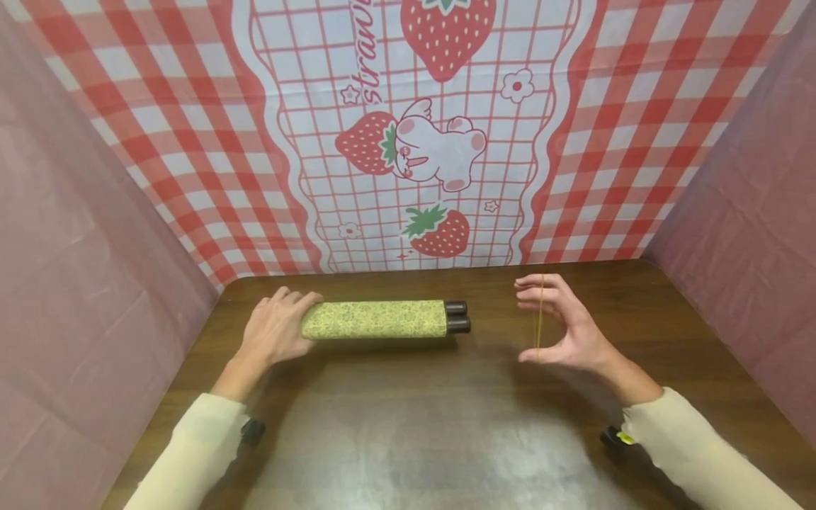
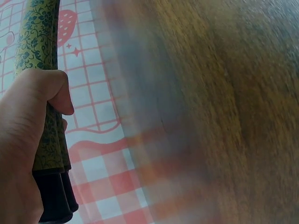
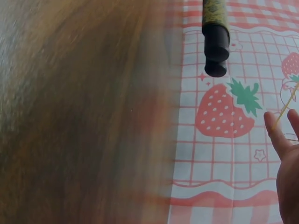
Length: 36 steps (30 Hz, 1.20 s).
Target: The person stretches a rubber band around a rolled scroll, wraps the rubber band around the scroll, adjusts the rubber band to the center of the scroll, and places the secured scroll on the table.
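My left hand (image 1: 274, 327) grips the left end of a rolled scroll (image 1: 376, 319), covered in yellow-green patterned cloth. Two black rod ends (image 1: 457, 324) stick out of its right side. The left wrist view shows the thumb bent over the scroll (image 2: 35, 46), with two more black rod ends (image 2: 53, 196) below. My right hand (image 1: 576, 331) is held apart from the scroll, thumb and fingers spread wide. A thin yellow rubber band (image 1: 540, 315) is stretched between them. In the right wrist view the band (image 3: 286, 105) crosses a fingertip, and most of that hand is cut off.
The brown wooden table (image 1: 395, 425) runs beneath both hands. Behind it hangs a red-and-white checked cloth (image 1: 586, 142) with strawberry prints. Pink curtains (image 1: 83, 248) close in the sides. A dark wrist device (image 1: 615, 439) sits by each sleeve.
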{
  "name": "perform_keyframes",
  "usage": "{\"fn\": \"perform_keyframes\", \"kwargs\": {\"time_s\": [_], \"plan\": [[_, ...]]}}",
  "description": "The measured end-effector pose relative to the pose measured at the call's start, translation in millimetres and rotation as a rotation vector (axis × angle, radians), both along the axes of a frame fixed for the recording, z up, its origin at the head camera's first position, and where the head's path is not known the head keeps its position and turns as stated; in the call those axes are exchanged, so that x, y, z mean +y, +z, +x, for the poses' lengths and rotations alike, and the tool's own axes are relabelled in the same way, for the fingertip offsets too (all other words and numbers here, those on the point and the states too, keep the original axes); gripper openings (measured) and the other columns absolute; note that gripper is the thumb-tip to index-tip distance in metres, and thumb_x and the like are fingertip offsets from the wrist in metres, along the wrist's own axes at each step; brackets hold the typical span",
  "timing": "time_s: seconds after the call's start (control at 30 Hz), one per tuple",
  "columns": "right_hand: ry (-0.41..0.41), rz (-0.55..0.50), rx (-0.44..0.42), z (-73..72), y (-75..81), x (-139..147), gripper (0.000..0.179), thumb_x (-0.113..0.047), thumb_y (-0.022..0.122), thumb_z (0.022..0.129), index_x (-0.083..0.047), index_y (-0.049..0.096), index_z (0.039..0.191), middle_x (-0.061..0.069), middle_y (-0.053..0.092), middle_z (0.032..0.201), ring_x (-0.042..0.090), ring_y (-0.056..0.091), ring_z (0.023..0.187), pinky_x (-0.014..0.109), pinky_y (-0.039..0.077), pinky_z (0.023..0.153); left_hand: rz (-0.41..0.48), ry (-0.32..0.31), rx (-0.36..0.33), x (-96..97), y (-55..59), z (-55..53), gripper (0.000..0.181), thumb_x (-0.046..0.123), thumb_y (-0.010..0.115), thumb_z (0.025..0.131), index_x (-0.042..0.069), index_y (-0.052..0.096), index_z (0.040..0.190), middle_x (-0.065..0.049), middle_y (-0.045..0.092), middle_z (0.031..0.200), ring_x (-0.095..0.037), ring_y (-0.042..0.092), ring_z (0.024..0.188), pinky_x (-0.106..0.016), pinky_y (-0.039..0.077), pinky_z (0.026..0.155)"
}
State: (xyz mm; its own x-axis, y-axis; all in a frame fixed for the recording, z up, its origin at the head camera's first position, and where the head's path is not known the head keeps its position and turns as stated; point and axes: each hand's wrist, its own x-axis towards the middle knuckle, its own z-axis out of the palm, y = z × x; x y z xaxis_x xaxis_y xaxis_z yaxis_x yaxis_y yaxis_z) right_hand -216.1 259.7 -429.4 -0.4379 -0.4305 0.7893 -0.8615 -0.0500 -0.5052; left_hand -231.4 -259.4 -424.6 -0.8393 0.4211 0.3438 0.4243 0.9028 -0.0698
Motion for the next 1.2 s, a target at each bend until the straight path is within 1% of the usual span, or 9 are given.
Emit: {"fn": "perform_keyframes", "kwargs": {"time_s": [0.1,0.2,0.27,0.33,0.43,0.6,0.8,1.07,1.2], "plan": [[-0.060,0.045,0.059,-1.3,-1.9,-1,0.091,-0.045,0.103,0.080,0.015,0.061,0.134,0.018,0.057,0.153,0.012,0.065,0.142,0.021,0.058,0.116,0.006,0.001,0.002,-0.6,0.5,1.4,0.073,0.032,0.093,0.070,0.019,0.071,0.137,-0.014,0.083,0.121,-0.038,0.071,0.114,-0.053,0.064,0.082],[-0.123,0.073,0.124,-3.5,-3.3,-1,0.093,-0.054,0.100,0.080,0.013,0.063,0.132,0.025,0.059,0.147,0.010,0.066,0.139,0.018,0.057,0.115,0.014,-0.001,0.009,-0.9,1.4,2.6,0.072,0.031,0.092,0.069,0.019,0.071,0.137,-0.014,0.083,0.119,-0.037,0.070,0.112,-0.053,0.063,0.081],[-0.150,0.078,0.160,-5.3,-4.2,-1,0.095,-0.059,0.099,0.080,0.014,0.064,0.130,0.029,0.060,0.143,0.010,0.066,0.139,0.017,0.057,0.114,0.020,-0.006,0.015,-0.5,1.7,2.7,0.071,0.031,0.093,0.069,0.019,0.072,0.136,-0.013,0.083,0.118,-0.037,0.071,0.111,-0.052,0.063,0.079],[-0.160,0.071,0.185,-7.0,-5.2,-1,0.096,-0.060,0.098,0.080,0.015,0.064,0.129,0.032,0.060,0.141,0.012,0.065,0.141,0.017,0.057,0.113,0.028,-0.015,0.019,0.5,2.4,2.7,0.070,0.031,0.093,0.068,0.019,0.072,0.135,-0.013,0.083,0.116,-0.036,0.071,0.109,-0.051,0.062,0.078],[-0.153,0.058,0.188,-8.1,-7.2,-1,0.096,-0.058,0.099,0.080,0.016,0.064,0.129,0.031,0.060,0.142,0.015,0.064,0.143,0.018,0.058,0.113,0.037,-0.027,0.022,1.9,3.4,2.7,0.070,0.030,0.093,0.068,0.019,0.072,0.133,-0.013,0.083,0.113,-0.036,0.071,0.108,-0.050,0.062,0.076],[-0.109,0.025,0.154,-8.2,-10.5,-2,0.095,-0.051,0.102,0.079,0.019,0.061,0.130,0.025,0.058,0.148,0.019,0.062,0.147,0.022,0.059,0.114,0.042,-0.039,0.023,3.9,5.6,3.4,0.070,0.030,0.094,0.067,0.019,0.072,0.133,-0.013,0.083,0.109,-0.036,0.071,0.106,-0.050,0.062,0.075],[-0.099,0.014,0.144,-8.1,-13.1,-5,0.094,-0.048,0.102,0.081,0.019,0.059,0.130,0.024,0.057,0.150,0.015,0.061,0.148,0.022,0.059,0.115,0.046,-0.052,0.017,6.9,6.8,4.5,0.071,0.029,0.093,0.067,0.019,0.072,0.134,-0.013,0.082,0.110,-0.035,0.071,0.106,-0.050,0.063,0.076],[-0.087,0.035,0.144,-8.6,-17.5,-10,0.094,-0.047,0.102,0.080,0.019,0.059,0.132,0.030,0.054,0.150,0.015,0.062,0.148,0.023,0.059,0.115,0.048,-0.071,0.020,13.2,6.3,5.6,0.072,0.026,0.093,0.064,0.019,0.073,0.133,-0.012,0.083,0.109,-0.034,0.072,0.104,-0.049,0.064,0.074],[-0.102,0.059,0.150,-7.7,-17.7,-11,0.094,-0.049,0.101,0.082,0.018,0.060,0.134,0.031,0.054,0.151,0.015,0.062,0.148,0.021,0.058,0.116,0.059,-0.079,0.023,17.4,7.0,5.8,0.070,0.024,0.093,0.064,0.018,0.073,0.131,-0.012,0.083,0.109,-0.034,0.071,0.104,-0.048,0.063,0.074]]}}
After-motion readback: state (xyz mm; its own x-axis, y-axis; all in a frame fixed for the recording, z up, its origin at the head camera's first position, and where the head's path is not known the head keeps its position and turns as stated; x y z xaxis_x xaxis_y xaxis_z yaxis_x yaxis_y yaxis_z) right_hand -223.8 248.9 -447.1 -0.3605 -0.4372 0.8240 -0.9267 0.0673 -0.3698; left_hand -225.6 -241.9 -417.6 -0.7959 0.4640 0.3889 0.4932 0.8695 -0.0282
